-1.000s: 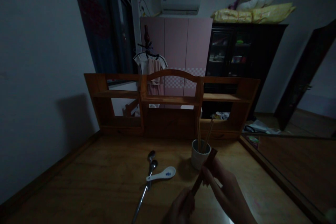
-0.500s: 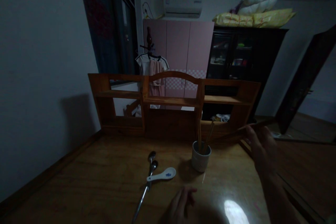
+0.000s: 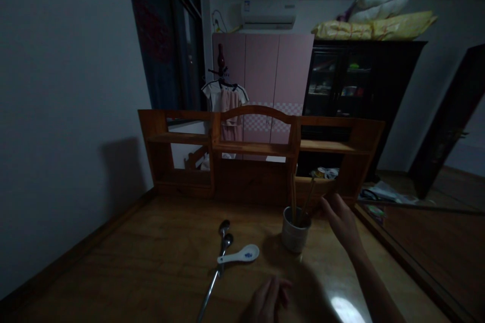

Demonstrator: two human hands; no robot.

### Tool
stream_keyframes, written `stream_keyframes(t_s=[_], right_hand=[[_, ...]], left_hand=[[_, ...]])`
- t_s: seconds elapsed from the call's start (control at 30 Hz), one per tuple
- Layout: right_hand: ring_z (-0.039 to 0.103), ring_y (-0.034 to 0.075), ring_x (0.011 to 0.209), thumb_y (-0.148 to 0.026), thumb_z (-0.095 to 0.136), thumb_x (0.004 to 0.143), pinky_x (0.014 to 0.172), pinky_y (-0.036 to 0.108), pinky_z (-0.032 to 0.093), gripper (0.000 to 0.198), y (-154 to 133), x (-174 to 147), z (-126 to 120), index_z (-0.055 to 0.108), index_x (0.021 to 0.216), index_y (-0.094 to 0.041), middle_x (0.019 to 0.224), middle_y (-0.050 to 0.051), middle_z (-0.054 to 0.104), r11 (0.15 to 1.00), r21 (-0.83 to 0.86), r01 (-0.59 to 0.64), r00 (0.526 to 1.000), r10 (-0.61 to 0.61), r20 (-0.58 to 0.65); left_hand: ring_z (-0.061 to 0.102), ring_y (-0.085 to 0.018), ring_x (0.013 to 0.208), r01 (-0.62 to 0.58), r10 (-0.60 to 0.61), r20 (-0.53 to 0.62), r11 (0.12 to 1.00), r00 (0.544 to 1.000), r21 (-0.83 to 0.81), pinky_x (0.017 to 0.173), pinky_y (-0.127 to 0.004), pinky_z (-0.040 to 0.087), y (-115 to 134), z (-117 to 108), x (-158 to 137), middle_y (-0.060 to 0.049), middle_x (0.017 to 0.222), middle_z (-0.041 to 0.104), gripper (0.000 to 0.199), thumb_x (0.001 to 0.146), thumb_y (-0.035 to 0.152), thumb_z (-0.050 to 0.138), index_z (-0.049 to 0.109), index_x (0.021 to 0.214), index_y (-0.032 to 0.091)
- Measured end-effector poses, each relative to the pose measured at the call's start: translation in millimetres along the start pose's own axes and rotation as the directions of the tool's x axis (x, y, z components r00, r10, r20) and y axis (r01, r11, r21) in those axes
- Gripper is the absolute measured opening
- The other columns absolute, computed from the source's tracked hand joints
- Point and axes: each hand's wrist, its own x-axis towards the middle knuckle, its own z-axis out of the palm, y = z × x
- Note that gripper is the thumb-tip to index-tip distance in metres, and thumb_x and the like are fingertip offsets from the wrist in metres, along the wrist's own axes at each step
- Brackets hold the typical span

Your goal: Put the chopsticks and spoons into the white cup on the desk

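My right hand (image 3: 341, 222) pinches dark brown chopsticks (image 3: 315, 210) just right of the grey-white cup (image 3: 294, 237). Their lower ends reach the cup's mouth; the picture is too dark to count them. Lighter chopsticks (image 3: 293, 197) stand upright and leaning inside the cup. At the bottom middle, my left hand (image 3: 267, 300) is by the tabletop with its fingers curled together, and no object shows in it. Left of the cup, a white soup spoon with a blue mark (image 3: 248, 254) lies across two metal spoons (image 3: 224, 227) (image 3: 227, 240).
A wooden shelf unit (image 3: 252, 149) runs along the back of the wooden table (image 3: 151, 262). On the left is a wall (image 3: 68, 111). The table's right edge carries a raised strip (image 3: 401, 257), with brown floor beyond it.
My right hand has come left and inward with the chopsticks, bringing their ends to the cup. My left hand stays near the same spot. The whole view has shifted slightly.
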Motion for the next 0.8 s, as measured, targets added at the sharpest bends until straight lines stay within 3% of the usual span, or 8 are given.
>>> stream_keyframes(t_s=[0.17,0.53,0.7,0.8], right_hand=[[0.061,0.021,0.073,-0.047,0.048,0.091,0.062,0.027,0.042,0.027,9.6,-1.8,6.7,0.051,0.086,-0.021,0.079,0.003,0.064,1.0,0.007,-0.01,1.0,0.01,0.022],[0.063,0.023,0.068,-0.049,0.051,0.09,0.061,0.029,0.045,0.028,24.6,-4.7,15.0,0.054,0.09,-0.021,0.078,0.005,0.066,0.994,0.09,-0.061,0.995,0.053,0.09],[0.064,0.023,0.076,-0.049,0.054,0.088,0.066,0.029,0.047,0.03,22.7,-4.8,13.7,0.057,0.094,-0.02,0.086,0.005,0.068,0.993,0.102,-0.053,0.994,0.043,0.101],[0.064,0.022,0.07,-0.052,0.054,0.087,0.063,0.029,0.047,0.033,18.9,-6.2,14.5,0.057,0.094,-0.019,0.081,0.004,0.067,0.986,0.141,-0.092,0.987,0.071,0.146]], left_hand=[[0.059,-0.019,0.073,-0.035,0.036,-0.028,0.999,0.999,0.042,0.078,-0.029,0.048,-6.9,3.6,3.8,-0.006,0.078,0.066,0.079,0.084,0.074,0.018,0.074,0.095,0.02],[0.06,-0.018,0.079,-0.025,0.026,-0.012,0.996,1.0,0.081,0.082,-0.025,0.048,8.1,-0.4,-4.1,-0.006,0.082,0.067,0.073,0.084,0.073,0.025,0.074,0.095,0.021],[0.06,-0.018,0.078,0.005,-0.007,0.013,0.996,1.0,0.093,0.078,-0.024,0.049,-2.0,0.9,-1.1,-0.005,0.082,0.065,0.074,0.084,0.073,0.022,0.073,0.098,0.021],[0.061,-0.018,0.08,-0.016,0.017,-0.008,0.995,1.0,0.096,0.083,-0.024,0.047,-6.7,3.0,0.2,-0.005,0.083,0.066,0.072,0.085,0.072,0.023,0.073,0.097,0.022]])
